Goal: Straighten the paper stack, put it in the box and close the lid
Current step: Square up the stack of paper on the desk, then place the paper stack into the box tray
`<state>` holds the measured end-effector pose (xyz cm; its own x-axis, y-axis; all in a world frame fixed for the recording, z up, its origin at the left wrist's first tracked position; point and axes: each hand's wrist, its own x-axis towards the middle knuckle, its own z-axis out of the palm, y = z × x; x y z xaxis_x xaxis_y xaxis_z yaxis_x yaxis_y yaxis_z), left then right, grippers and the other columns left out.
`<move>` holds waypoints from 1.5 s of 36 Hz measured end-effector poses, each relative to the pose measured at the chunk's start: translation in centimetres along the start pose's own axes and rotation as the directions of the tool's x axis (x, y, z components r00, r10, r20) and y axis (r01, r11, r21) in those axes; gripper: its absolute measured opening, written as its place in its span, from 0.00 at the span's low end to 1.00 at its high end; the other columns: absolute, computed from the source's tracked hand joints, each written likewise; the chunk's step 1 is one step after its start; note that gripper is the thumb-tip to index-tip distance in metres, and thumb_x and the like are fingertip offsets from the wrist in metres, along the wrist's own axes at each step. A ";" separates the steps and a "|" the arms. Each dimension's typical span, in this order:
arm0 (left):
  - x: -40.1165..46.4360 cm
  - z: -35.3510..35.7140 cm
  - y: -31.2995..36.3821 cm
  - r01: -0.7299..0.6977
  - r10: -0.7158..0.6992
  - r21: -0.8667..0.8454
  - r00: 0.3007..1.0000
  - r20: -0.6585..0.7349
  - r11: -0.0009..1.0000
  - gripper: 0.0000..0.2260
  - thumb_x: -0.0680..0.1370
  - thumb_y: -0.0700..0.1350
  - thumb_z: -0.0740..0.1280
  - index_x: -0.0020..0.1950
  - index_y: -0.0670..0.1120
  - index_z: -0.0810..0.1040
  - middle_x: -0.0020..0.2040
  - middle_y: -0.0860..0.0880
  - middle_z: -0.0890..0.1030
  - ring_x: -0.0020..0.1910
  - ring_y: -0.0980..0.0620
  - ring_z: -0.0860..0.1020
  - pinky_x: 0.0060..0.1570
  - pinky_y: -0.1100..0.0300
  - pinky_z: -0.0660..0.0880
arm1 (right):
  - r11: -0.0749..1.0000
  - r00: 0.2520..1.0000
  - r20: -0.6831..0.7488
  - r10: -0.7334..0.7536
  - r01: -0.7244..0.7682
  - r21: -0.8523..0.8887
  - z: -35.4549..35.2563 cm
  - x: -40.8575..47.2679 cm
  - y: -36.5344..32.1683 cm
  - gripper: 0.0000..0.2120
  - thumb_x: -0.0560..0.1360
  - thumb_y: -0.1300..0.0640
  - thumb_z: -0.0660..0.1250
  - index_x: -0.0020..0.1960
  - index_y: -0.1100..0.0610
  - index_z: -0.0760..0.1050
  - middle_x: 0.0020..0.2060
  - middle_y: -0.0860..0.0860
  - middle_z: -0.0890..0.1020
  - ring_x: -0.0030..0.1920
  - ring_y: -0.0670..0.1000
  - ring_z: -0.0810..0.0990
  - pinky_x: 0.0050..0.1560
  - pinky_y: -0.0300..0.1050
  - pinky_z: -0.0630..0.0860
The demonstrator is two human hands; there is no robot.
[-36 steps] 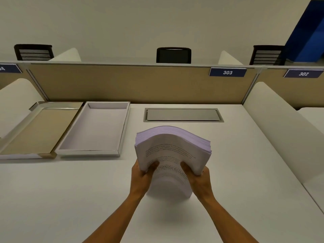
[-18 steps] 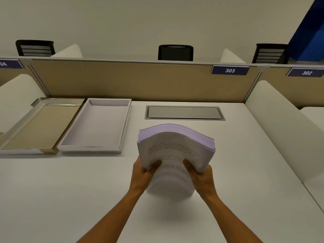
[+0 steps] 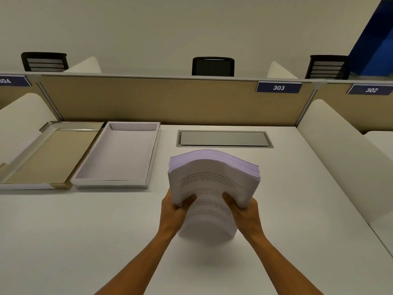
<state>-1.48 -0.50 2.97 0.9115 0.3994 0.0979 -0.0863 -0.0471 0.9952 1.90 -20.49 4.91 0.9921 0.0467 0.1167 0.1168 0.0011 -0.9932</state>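
Note:
A thick stack of printed white paper [image 3: 212,179] stands on end in the middle of the white desk [image 3: 85,241], its top bowed over in an arch. My left hand [image 3: 173,211] grips its left side and my right hand [image 3: 244,213] grips its right side, thumbs on the front sheet. The stack's lower edge rests on or just above the desk; I cannot tell which. An open white box [image 3: 146,154] lies flat to the left of the stack. Its lid [image 3: 32,154], tan inside, lies upturned further left, touching the box.
A tan partition [image 3: 148,101] closes off the back of the desk, with number plates 303 [image 3: 278,87] and 302 [image 3: 371,90]. A grey cable hatch [image 3: 223,139] is set into the desk behind the stack. White side dividers [image 3: 340,150] flank the desk. Black chairs show beyond.
The stack and both hands stay in nearly the same spot. The view has tilted slightly, so the desk items sit a little lower in the picture.

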 end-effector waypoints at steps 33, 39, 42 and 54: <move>3.4 -1.9 1.6 0.186 -0.205 0.157 0.972 0.114 0.970 0.17 0.70 0.54 0.75 0.57 0.56 0.77 0.52 0.52 0.85 0.46 0.49 0.86 0.39 0.61 0.84 | 0.979 0.982 0.163 0.099 -0.066 -0.195 0.0 3.5 0.6 0.19 0.71 0.39 0.70 0.57 0.48 0.78 0.48 0.46 0.87 0.47 0.48 0.88 0.39 0.44 0.85; 5.5 -4.7 2.5 0.373 -0.409 0.190 0.888 0.211 0.908 0.17 0.73 0.47 0.76 0.61 0.47 0.80 0.53 0.48 0.87 0.47 0.47 0.87 0.49 0.46 0.85 | 0.945 0.944 0.171 0.283 -0.244 -0.217 2.2 5.5 0.8 0.14 0.75 0.46 0.72 0.55 0.53 0.81 0.46 0.51 0.89 0.42 0.54 0.89 0.44 0.55 0.87; 6.2 -6.2 2.8 0.468 -0.502 0.197 0.841 0.200 0.862 0.17 0.74 0.45 0.76 0.61 0.44 0.81 0.53 0.44 0.87 0.49 0.44 0.87 0.53 0.41 0.83 | 0.923 0.908 0.201 0.368 -0.330 -0.200 3.7 6.0 1.1 0.16 0.75 0.46 0.73 0.56 0.56 0.82 0.44 0.52 0.89 0.41 0.54 0.89 0.43 0.53 0.86; 9.2 -12.3 3.6 0.586 -0.595 0.151 0.804 0.015 0.796 0.20 0.82 0.54 0.61 0.67 0.41 0.74 0.56 0.41 0.85 0.52 0.41 0.85 0.55 0.42 0.82 | 0.838 0.783 0.298 0.546 -0.516 -0.177 11.6 8.4 0.7 0.18 0.76 0.48 0.72 0.59 0.59 0.81 0.47 0.55 0.89 0.45 0.57 0.89 0.51 0.57 0.85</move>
<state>1.62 14.24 7.53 0.7900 0.3358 -0.5130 0.5263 0.0580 0.8483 9.75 -8.54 5.18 0.8271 0.3346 -0.4516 -0.4059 -0.2003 -0.8917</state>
